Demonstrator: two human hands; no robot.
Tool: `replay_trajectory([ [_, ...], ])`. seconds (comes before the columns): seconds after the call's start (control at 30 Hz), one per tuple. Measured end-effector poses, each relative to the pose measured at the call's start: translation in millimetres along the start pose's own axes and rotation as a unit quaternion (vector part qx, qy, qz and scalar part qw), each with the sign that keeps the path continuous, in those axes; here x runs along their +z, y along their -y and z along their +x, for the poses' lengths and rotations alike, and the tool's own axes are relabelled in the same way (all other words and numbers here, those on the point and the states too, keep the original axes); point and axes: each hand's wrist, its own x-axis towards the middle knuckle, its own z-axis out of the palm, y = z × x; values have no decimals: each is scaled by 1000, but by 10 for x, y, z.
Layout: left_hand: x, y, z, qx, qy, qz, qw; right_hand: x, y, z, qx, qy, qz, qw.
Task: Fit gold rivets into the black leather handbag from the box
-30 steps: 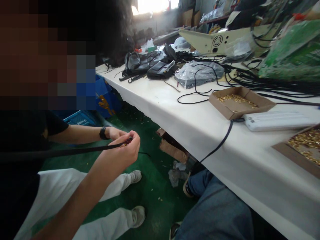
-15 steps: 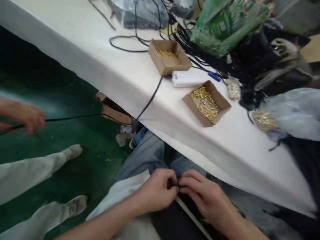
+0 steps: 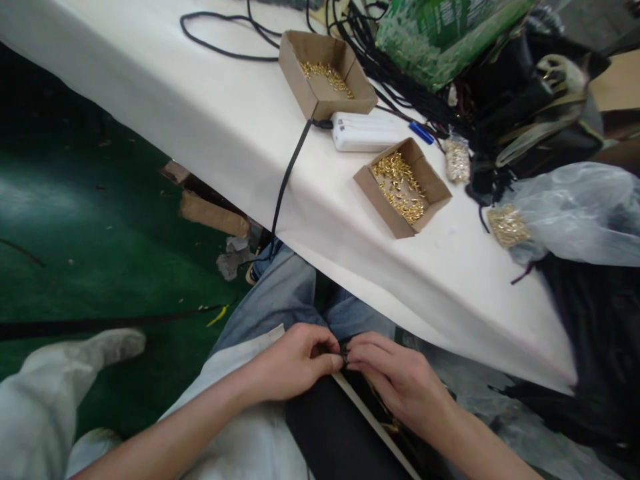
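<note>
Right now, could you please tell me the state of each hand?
Left hand: pinched closed on a small dark piece.
Right hand: at the same piece; whether it grips cannot be told.

gold-coloured fittings [image 3: 393, 172] and black cords [image 3: 363, 50] mark a workshop.

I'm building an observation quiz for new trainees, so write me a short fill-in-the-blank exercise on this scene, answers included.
1. The nearer open box on the table holds many small ____-coloured pieces.
2. The small rod-like object beside the white device is coloured ____.
3. The left hand and right hand meet at a small dark piece, near a flat panel coloured ____.

Missing words: gold; blue; black.
</note>
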Motion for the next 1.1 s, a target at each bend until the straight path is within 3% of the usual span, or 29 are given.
replay_trajectory([
  [0.1, 12, 31, 1, 16, 7, -7, 1000, -23, 20, 7, 12, 9, 10, 1000],
  [0.3, 157, 158, 75, 7, -78, -17, 997, -13, 47, 16, -5, 7, 21, 1000],
  [0.8, 184, 123, 38, 1, -63, -77, 995, 142, 89, -110, 16, -33, -14, 999],
  [1.1, 263, 87, -43, 7, -79, -74, 994, 226, 100, -180, -11, -49, -68, 996],
])
